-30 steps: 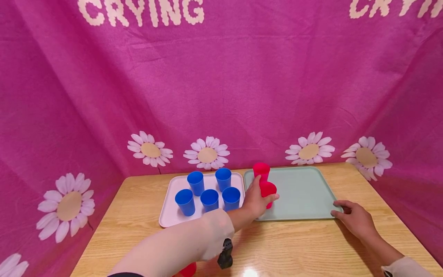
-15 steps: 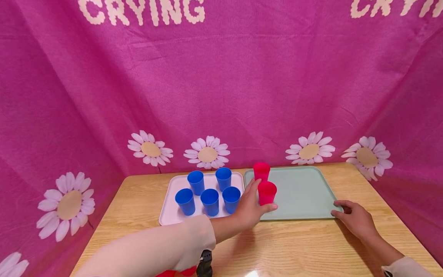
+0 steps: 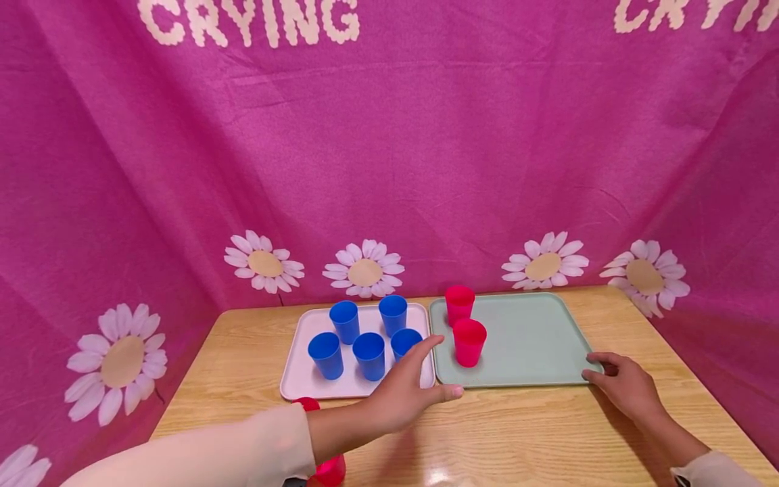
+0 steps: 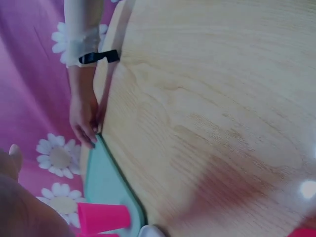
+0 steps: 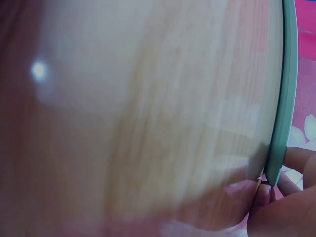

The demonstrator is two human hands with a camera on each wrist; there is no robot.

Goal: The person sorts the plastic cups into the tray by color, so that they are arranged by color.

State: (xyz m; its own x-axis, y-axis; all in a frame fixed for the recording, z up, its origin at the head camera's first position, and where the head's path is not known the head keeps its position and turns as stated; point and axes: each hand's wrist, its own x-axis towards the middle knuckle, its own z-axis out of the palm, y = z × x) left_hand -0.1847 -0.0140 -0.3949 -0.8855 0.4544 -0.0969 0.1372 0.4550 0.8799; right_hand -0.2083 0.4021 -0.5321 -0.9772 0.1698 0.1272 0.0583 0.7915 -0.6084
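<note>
My left hand (image 3: pixel 398 396) hovers over the table just in front of the trays, fingers and thumb spread, holding nothing. Two red cups stand upright toward the left side of the green tray: a front cup (image 3: pixel 469 343) and a back cup (image 3: pixel 459 304). The front cup also shows in the left wrist view, as a red cup (image 4: pixel 104 218). At the near right corner of the green tray (image 3: pixel 529 345), my right hand (image 3: pixel 629 389) pinches the rim. The right wrist view has those fingers (image 5: pixel 298 158) bent around the tray edge (image 5: pixel 283 98).
Left of the green tray lies a pale pink tray (image 3: pixel 295 379) with several upright blue cups (image 3: pixel 368 356). More red cups (image 3: pixel 331 471) are partly hidden by my left forearm near the front. A pink flowered cloth (image 3: pixel 389 155) hangs behind the wooden table (image 3: pixel 523 439).
My left hand has let go of the front red cup and drawn back toward the left and nearer me. That cup stays standing on the green tray. The right hand has not moved.
</note>
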